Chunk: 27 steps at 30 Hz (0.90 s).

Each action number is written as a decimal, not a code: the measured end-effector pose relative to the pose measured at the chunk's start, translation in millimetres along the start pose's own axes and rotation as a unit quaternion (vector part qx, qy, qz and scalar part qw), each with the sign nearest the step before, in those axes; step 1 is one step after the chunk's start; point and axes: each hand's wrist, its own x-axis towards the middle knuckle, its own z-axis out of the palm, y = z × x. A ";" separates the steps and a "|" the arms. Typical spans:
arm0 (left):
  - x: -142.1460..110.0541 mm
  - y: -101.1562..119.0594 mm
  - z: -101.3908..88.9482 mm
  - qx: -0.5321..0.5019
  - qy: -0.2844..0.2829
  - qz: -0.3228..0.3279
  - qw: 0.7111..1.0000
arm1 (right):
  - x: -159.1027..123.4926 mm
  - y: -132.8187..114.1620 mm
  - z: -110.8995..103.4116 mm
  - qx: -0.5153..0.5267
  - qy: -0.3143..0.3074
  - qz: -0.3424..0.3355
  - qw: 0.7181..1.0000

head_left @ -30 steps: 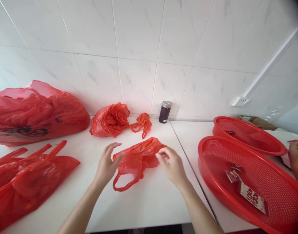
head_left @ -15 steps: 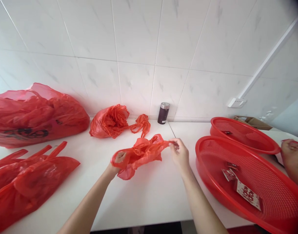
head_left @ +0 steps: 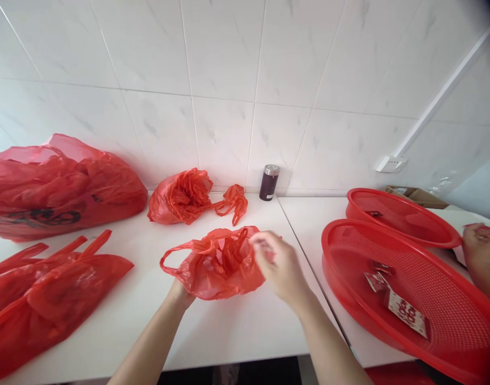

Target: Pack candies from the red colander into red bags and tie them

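Observation:
A small red plastic bag [head_left: 212,262] sits bunched just above the white table [head_left: 236,326], its mouth spread and one handle loop sticking out left. My left hand [head_left: 180,293] is under the bag's near side, mostly hidden by the plastic, gripping it from below. My right hand [head_left: 279,267] is at the bag's right edge, fingers curled on the plastic there, slightly blurred.
A crumpled red bag [head_left: 184,197] and a dark canister [head_left: 269,183] stand by the tiled wall. A large stuffed red bag [head_left: 56,184] and flat red bags [head_left: 40,294] lie left. Two red mesh baskets [head_left: 393,240] with small packets [head_left: 405,313] sit right, another person's hand [head_left: 479,248] beside them.
The bag was flat on the table, then stretched between both hands. Now it is bunched open, my left hand under it and my right hand moved in to its right edge.

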 end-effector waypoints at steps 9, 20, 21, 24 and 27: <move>-16.1 -9.5 0.1 -0.217 -0.057 -0.088 0.970 | -14.0 42.3 55.3 -0.126 -0.393 0.080 0.907; -25.6 -10.1 -6.2 -0.251 -0.036 -0.145 0.956 | 90.5 36.4 2.2 -0.104 -0.086 0.129 0.982; -27.5 -12.2 -9.0 -0.240 -0.033 -0.146 0.959 | 87.9 38.8 -1.4 -0.166 -0.118 0.133 0.970; -36.6 -14.8 -25.9 -0.195 -0.032 -0.130 0.972 | 60.3 41.5 -11.8 -0.235 -0.212 0.106 0.943; -48.5 -7.1 -51.6 -0.187 0.012 -0.122 0.975 | 18.6 37.7 -22.1 -0.260 -0.290 0.089 0.917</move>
